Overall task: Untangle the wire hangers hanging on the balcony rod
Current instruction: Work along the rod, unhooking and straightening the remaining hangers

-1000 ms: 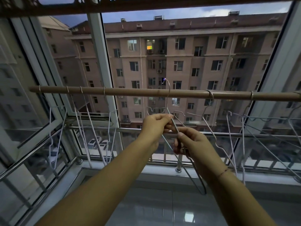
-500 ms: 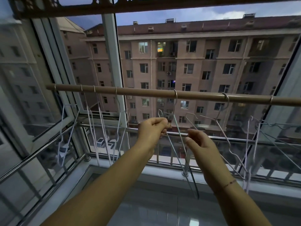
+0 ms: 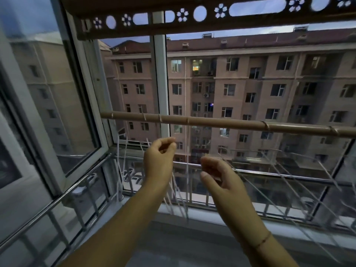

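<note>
A bamboo rod [image 3: 212, 123] runs across the balcony window at hand height. Several thin white wire hangers hang from it by their hooks. A cluster of them [image 3: 123, 162] is at the left end, and one [image 3: 187, 143] hangs straight down between my hands. More hangers [image 3: 279, 170] spread out, blurred, to the right. My left hand [image 3: 159, 162] is raised just below the rod with its fingers loosely curled and no wire seen in it. My right hand [image 3: 217, 176] hovers a little lower, fingers half curled and empty, with blurred wires just behind its fingertips.
A steel railing [image 3: 269, 174] crosses behind the hangers, with a window sill below it. An open window sash [image 3: 57, 112] angles inward at the left. A brown board with cut-out flowers [image 3: 192, 18] hangs overhead. An apartment block fills the view outside.
Both hands have let go of the hanger they gripped a second ago and moved apart. The view has swung up and to the left.
</note>
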